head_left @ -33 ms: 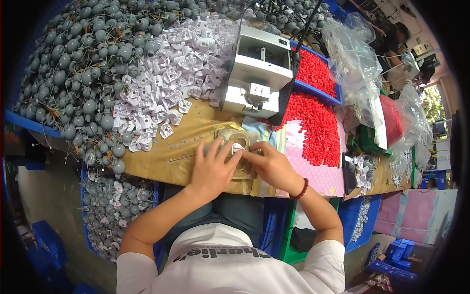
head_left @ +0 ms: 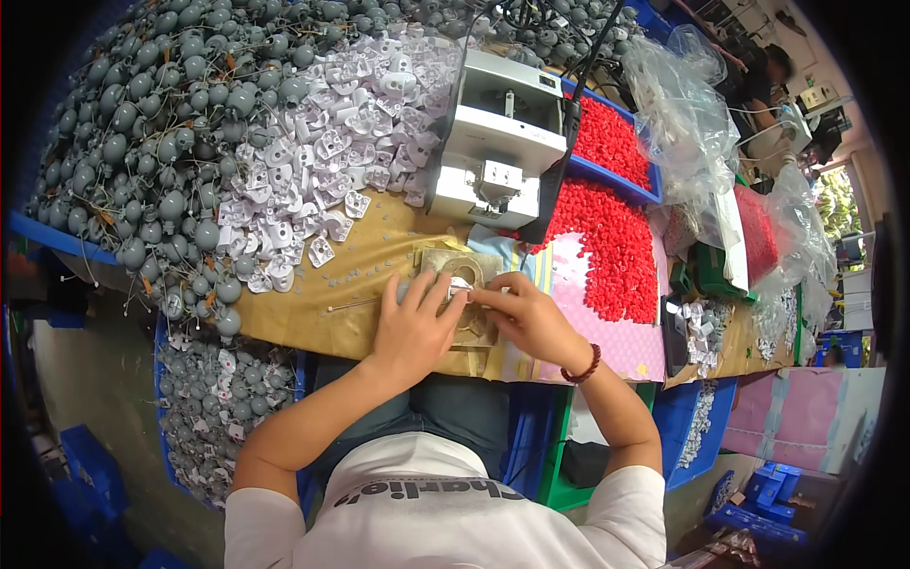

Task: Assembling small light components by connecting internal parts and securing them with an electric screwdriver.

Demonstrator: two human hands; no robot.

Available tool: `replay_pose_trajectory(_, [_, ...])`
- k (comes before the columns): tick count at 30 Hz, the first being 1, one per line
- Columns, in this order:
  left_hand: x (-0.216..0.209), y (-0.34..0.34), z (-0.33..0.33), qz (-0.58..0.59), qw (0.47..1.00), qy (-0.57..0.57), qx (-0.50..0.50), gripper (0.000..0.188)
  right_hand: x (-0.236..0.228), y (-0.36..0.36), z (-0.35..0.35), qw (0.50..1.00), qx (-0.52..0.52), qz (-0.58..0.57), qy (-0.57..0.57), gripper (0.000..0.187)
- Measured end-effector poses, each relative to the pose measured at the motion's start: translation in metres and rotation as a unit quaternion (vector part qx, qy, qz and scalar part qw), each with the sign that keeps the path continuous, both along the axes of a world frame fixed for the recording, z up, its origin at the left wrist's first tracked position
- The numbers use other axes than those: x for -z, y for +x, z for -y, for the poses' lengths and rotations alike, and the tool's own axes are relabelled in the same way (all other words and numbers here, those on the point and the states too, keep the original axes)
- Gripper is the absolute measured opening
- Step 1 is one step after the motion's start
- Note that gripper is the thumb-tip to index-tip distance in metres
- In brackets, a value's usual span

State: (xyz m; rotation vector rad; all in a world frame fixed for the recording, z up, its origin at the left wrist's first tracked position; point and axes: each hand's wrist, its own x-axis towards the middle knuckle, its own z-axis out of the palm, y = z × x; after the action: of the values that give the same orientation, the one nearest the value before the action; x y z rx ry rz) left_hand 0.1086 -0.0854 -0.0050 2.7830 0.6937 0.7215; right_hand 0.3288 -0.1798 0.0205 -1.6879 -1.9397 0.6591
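On the worktable, both hands meet over a flat metal fixture point(head_left: 436, 261) with a ring-shaped recess. My left hand point(head_left: 417, 322) is curled over it, its fingertips closed on a small white plastic part point(head_left: 460, 284). A bit of grey shows beside its fingers, and a thin pale wire point(head_left: 351, 304) sticks out to the left. My right hand point(head_left: 526, 318), with a dark red bead bracelet point(head_left: 586, 365) at the wrist, pinches at the right edge of the white part. What lies between its fingertips is too small and covered to make out.
Grey ball-shaped parts with wires point(head_left: 142, 142) heap at the left, beside piled white plastic pieces point(head_left: 332, 133). A white machine point(head_left: 502, 133) stands behind the fixture. Small red parts point(head_left: 616, 256) spread at the right, near clear plastic bags point(head_left: 682, 123). A blue bin point(head_left: 163, 417) sits lower left.
My right hand has shifted slightly, its fingers drawing closer together at the white part. My left hand's fingers have moved a little, and more grey shows beside them.
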Motion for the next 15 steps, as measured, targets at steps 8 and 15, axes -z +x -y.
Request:
replay_pose_trajectory(8, [0.011, 0.006, -0.001, -0.003, 1.0, -0.013, 0.021, 0.037, 0.035, 0.014, -0.006, 0.928, 0.155, -0.337, 0.014, 0.028])
replay_pose_trajectory(15, [0.009, 0.006, -0.006, 0.014, 0.999, 0.001, 0.037, 0.035, 0.047, 0.003, -0.025, 0.874, 0.13, -0.462, 0.071, 0.023])
